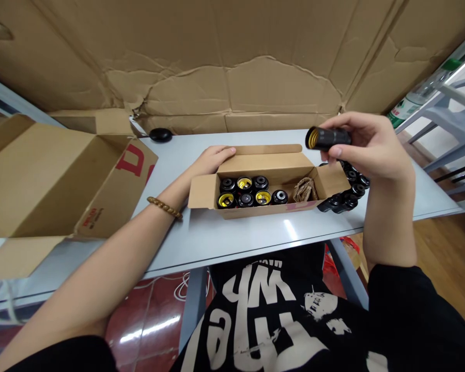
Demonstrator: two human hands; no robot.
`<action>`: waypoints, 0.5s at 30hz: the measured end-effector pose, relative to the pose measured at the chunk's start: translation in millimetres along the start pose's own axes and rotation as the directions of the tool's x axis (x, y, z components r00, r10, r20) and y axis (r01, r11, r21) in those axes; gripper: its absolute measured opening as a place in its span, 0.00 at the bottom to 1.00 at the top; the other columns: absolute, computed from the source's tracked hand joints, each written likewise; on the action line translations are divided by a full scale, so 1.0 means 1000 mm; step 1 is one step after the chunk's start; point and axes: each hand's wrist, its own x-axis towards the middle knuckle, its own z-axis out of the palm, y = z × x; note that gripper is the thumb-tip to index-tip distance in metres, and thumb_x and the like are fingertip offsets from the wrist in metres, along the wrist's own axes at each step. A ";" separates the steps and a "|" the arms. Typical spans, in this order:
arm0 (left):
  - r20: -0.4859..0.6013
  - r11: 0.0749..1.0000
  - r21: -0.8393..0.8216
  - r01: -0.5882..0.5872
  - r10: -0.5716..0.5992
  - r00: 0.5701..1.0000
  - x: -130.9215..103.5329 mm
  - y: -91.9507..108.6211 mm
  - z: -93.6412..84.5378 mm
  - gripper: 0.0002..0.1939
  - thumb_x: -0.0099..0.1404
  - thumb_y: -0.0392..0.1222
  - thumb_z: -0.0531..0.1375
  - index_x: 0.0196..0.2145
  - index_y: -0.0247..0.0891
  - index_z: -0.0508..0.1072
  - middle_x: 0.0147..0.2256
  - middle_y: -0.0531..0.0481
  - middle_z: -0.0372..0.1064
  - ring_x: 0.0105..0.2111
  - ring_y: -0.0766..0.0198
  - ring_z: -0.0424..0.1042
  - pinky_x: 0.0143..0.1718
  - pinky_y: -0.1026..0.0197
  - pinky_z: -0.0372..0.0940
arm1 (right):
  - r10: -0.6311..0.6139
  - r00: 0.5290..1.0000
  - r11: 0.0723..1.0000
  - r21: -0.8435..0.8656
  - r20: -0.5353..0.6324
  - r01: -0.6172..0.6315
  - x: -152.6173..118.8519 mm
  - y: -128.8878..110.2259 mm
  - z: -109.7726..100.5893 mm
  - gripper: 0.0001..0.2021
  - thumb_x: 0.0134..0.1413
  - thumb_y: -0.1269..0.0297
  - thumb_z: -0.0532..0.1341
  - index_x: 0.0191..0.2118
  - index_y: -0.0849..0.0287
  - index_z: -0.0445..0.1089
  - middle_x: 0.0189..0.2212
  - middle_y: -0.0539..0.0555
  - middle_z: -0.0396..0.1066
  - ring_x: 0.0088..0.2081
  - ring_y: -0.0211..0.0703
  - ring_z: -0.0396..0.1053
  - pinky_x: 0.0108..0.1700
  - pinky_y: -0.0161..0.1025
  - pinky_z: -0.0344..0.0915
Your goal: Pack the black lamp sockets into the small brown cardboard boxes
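A small open cardboard box (256, 209) stands on the white table, with several black cylinders (245, 200) upright in its left and middle part, some showing yellow insides. Crumpled brown paper (304, 190) lies at its right end. My left hand (213, 159) rests at the box's raised back flap, fingers closed against its left corner. Above the right end of the box, my right hand (358, 139) holds a black cylinder (327, 138) sideways, its yellow threaded open end facing left.
More black cylinders (349, 199) stand right of the box. A large open carton (112, 191) is at the left, a black round object (160, 135) at the back. Tall cardboard (232, 62) walls the back edge. A bottle (406, 108) is at the right.
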 end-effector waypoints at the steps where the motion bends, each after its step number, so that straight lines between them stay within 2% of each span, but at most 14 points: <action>1: -0.007 1.000 -0.003 0.006 -0.006 1.000 0.000 0.000 0.000 0.24 0.70 0.67 0.63 0.33 0.43 0.70 0.37 0.47 0.72 0.39 0.54 0.67 0.41 0.54 0.65 | -0.005 0.998 1.000 -0.022 0.063 0.007 -0.003 -0.003 0.005 0.24 0.60 0.46 0.82 0.57 0.51 0.84 0.34 0.52 0.81 0.31 0.47 0.77 0.37 0.49 0.77; 3: -0.019 1.000 -0.005 0.014 -0.015 1.000 0.001 -0.001 0.001 0.24 0.70 0.67 0.64 0.34 0.43 0.71 0.37 0.47 0.73 0.38 0.54 0.68 0.41 0.54 0.66 | -0.028 0.988 0.994 -0.097 0.154 0.043 -0.009 -0.008 0.016 0.23 0.70 0.43 0.74 0.61 0.49 0.83 0.35 0.52 0.82 0.31 0.48 0.77 0.36 0.49 0.78; 6: -0.017 1.000 -0.009 0.004 -0.004 1.000 0.003 -0.003 0.001 0.24 0.69 0.67 0.64 0.34 0.42 0.72 0.37 0.46 0.76 0.39 0.53 0.70 0.43 0.54 0.68 | -0.091 0.974 0.959 -0.247 0.207 0.142 -0.013 -0.013 0.036 0.20 0.76 0.44 0.68 0.61 0.50 0.82 0.47 0.56 0.85 0.42 0.52 0.82 0.43 0.48 0.80; 8: -0.006 1.000 -0.016 -0.011 0.010 1.000 0.003 -0.003 0.001 0.24 0.70 0.67 0.64 0.34 0.41 0.73 0.37 0.46 0.77 0.39 0.53 0.71 0.43 0.54 0.68 | -0.095 0.965 0.936 -0.308 0.244 0.170 -0.014 -0.012 0.047 0.20 0.76 0.44 0.68 0.61 0.50 0.82 0.51 0.56 0.85 0.46 0.53 0.82 0.45 0.47 0.79; 12: -0.004 1.000 -0.005 -0.021 0.020 1.000 0.001 -0.001 0.000 0.24 0.70 0.67 0.64 0.35 0.42 0.74 0.37 0.45 0.78 0.40 0.52 0.71 0.43 0.53 0.68 | -0.104 0.956 0.915 -0.350 0.275 0.201 -0.011 -0.003 0.055 0.23 0.71 0.44 0.73 0.61 0.52 0.81 0.44 0.53 0.85 0.36 0.46 0.79 0.38 0.43 0.75; 15: 0.025 0.999 -0.032 -0.020 0.021 0.999 -0.001 0.000 0.000 0.24 0.72 0.66 0.63 0.36 0.40 0.74 0.37 0.46 0.76 0.39 0.54 0.70 0.42 0.55 0.66 | -0.218 0.946 0.871 -0.390 0.241 0.300 -0.008 0.005 0.055 0.19 0.73 0.49 0.71 0.59 0.55 0.81 0.47 0.56 0.86 0.41 0.50 0.81 0.46 0.46 0.77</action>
